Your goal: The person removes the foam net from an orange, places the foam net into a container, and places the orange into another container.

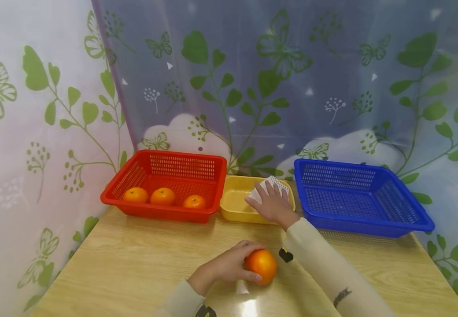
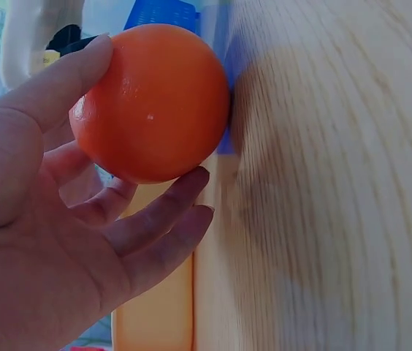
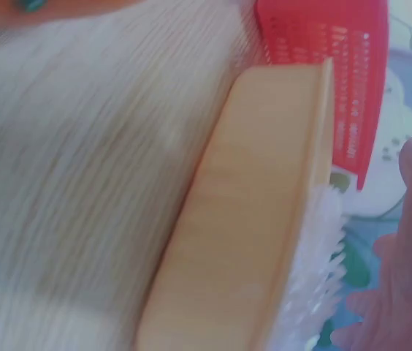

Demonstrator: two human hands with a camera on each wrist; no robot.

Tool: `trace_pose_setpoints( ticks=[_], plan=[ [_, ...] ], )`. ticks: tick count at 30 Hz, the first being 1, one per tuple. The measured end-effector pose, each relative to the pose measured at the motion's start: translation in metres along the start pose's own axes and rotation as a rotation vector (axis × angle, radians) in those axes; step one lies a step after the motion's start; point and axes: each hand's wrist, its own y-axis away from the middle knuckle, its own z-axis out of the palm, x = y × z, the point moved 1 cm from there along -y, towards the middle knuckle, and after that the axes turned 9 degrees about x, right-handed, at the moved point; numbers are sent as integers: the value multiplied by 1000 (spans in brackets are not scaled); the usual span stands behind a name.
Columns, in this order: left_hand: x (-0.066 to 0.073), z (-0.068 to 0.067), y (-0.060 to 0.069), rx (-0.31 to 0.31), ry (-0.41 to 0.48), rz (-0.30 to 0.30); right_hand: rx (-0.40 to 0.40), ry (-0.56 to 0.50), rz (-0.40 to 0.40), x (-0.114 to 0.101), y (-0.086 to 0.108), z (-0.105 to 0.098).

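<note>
My left hand (image 1: 233,262) grips an orange (image 1: 262,267) low over the table, thumb and fingers around its near side. In the left wrist view the orange (image 2: 151,102) fills the space between the thumb and fingers. My right hand (image 1: 271,203) is above the yellow basket (image 1: 234,215), fingers spread. Beneath that hand lies a white foam fruit net (image 1: 274,182), partly covered by it in the head view. The right wrist view shows the net (image 3: 312,270) rising over the basket's rim, with a gap between it and my right hand (image 3: 410,270).
To the left stands a red basket (image 1: 165,214) with three oranges (image 1: 163,197) along its near side. A blue basket (image 1: 363,226) stands to the right. All three baskets line the back of the wooden table (image 1: 134,259), before a patterned curtain (image 1: 229,88).
</note>
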Motion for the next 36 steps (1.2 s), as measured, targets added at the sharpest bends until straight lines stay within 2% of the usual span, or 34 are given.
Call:
trace_pose_setpoints(
  ticks=[7,11,16,22,28,36],
  plan=[
    [-1,-2,4,-10,6,-19,36,-37,-80,-25,-6,-9],
    [-4,-4,7,-26,20,-7,34,-81,-154,-39,-8,-11],
    [-7,-8,12,-75,62,42,-7,-107,-260,-52,-11,-7],
    [-9,-15,16,-150,141,45,12,-122,-379,-63,-14,1],
    [-17,-21,22,-203,210,5,-44,-118,-410,-72,-16,7],
    [-19,-28,27,-237,238,-16,-98,-96,-416,-78,-14,17]
  ],
)
